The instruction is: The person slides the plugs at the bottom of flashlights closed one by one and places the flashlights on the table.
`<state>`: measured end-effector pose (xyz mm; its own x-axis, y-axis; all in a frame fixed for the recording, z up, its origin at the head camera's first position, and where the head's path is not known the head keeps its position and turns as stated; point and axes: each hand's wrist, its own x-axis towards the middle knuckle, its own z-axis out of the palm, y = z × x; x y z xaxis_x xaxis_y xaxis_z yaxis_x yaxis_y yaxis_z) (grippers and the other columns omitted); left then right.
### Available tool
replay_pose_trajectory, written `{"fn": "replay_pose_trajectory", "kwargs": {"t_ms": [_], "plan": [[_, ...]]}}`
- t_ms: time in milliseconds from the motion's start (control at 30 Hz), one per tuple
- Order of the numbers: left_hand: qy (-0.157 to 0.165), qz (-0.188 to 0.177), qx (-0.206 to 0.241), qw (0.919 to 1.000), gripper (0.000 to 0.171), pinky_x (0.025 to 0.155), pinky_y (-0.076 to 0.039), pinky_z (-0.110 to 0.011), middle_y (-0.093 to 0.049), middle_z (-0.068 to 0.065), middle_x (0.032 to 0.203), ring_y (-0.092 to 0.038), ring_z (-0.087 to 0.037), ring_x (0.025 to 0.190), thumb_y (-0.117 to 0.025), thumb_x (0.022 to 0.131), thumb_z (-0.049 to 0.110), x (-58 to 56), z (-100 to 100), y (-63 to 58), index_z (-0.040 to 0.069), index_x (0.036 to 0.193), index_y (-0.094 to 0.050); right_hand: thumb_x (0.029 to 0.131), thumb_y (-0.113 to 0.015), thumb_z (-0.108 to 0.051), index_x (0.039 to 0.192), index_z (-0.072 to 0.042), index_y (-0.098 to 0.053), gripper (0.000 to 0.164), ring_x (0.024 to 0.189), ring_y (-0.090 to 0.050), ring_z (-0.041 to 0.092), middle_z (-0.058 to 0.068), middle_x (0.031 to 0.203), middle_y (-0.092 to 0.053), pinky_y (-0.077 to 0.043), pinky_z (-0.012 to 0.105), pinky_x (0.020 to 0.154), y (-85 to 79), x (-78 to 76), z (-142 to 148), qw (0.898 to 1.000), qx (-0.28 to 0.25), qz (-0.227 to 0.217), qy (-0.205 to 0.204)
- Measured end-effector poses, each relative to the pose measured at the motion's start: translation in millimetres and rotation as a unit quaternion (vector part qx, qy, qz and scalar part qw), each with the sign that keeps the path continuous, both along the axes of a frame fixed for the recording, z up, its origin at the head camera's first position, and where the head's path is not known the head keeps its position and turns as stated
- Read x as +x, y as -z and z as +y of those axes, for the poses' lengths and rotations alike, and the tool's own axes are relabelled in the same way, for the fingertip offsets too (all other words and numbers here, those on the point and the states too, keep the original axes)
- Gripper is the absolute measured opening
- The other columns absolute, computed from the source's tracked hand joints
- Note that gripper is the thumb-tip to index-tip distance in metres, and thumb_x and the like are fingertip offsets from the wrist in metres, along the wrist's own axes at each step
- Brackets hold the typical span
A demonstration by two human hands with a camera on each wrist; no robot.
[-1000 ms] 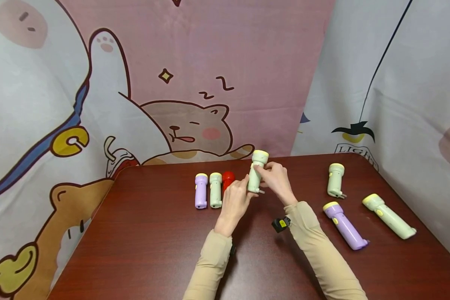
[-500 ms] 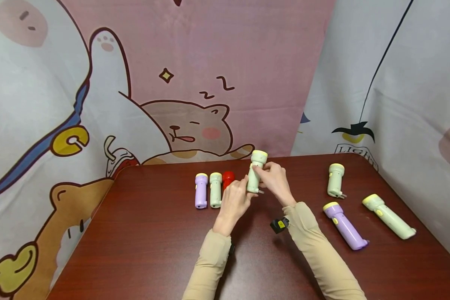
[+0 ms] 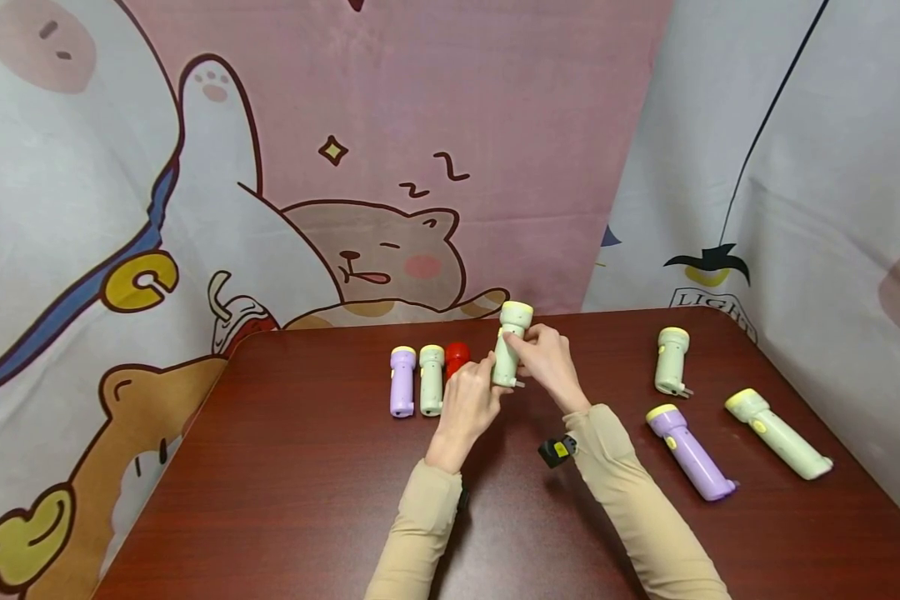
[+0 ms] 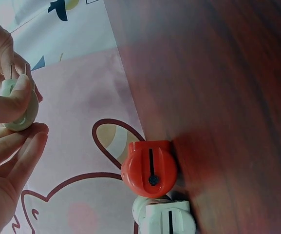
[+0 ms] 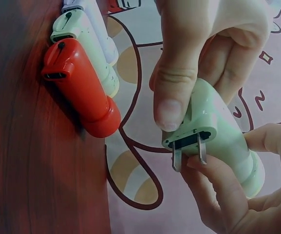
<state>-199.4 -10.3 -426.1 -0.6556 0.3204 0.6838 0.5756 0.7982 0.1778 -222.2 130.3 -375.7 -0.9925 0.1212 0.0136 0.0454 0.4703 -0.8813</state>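
Over the last second little has changed: the held green flashlight (image 3: 507, 360) has drifted very slightly toward the left edge of the surface (image 3: 307, 483), and both hands have gone with it. It is held up near the middle of the back edge, lens end up and tilted a little. The left hand (image 3: 471, 398) grips its base, thumb pressed just beside the metal prongs (image 5: 202, 148), which stick out; the right hand (image 3: 549, 360) holds the barrel, one fingertip near or touching the prongs, I cannot tell which.

So small a shift suggests a steadying of the grip, with the work centred on the plug end and the prongs not yet folded in.

The others have stayed put: a red flashlight (image 3: 457, 357), a green one (image 3: 431, 382) and a purple one (image 3: 402, 383) line up left of the middle of the back edge, and three more flashlights (image 3: 690, 457) lie toward the right edge
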Motion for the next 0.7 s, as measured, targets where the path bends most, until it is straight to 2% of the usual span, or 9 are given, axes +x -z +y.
{"fn": "replay_pose_trajectory", "kwargs": {"t_ms": [267,700], "plan": [[0.001,0.004,0.001,1.0000,0.046,0.064,-0.052,-0.028,-0.070,-0.008,0.084,-0.063,-0.018,0.070,-0.077,0.072,0.023,-0.4,-0.4,0.6,-0.001,0.109,-0.062,0.084,-0.059,-0.040,0.101,0.001,-0.058,0.045,0.071,-0.070,0.027,0.021,0.098,-0.065,-0.054,0.028,0.055,-1.5,0.3,0.2,1.000,0.000,-0.005,-0.002],[-0.006,0.001,-0.012,0.9999,0.044,0.062,-0.051,-0.028,-0.070,-0.006,0.079,-0.063,-0.019,0.069,-0.077,0.071,0.016,0.6,-0.9,-0.1,0.000,0.110,-0.062,0.084,-0.059,-0.038,0.102,0.003,-0.057,0.044,0.072,-0.070,0.027,0.023,0.098,-0.064,-0.054,0.028,0.055,-2.6,1.6,-0.6,1.000,0.003,-0.005,-0.006]]}}
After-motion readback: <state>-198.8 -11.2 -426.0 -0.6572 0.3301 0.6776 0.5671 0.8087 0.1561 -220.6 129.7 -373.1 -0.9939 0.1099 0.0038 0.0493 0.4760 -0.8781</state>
